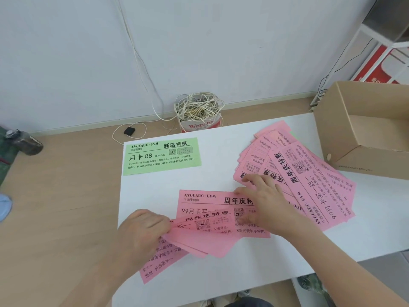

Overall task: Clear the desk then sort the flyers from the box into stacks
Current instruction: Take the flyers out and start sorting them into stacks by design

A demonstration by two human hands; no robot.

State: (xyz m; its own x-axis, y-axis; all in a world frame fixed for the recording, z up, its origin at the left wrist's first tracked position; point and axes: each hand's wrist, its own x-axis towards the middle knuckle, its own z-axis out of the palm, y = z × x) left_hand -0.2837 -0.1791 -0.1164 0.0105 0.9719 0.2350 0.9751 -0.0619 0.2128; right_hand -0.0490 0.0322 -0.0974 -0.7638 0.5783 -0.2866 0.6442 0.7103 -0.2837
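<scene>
White rectangular desk: left hand pinches several pink paper flyers; right hand, fingers straight, presses the fanned pink pile, which could slide and scatter.

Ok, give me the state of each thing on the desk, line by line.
Box: open, no flyers visible inside.
Green flyer: flat, face up, alone.
Pink pile: fanned loosely beside the box.
Left hand: grips several pink flyers.
Right hand: fingers straight, touching the flat pink flyer.
</scene>
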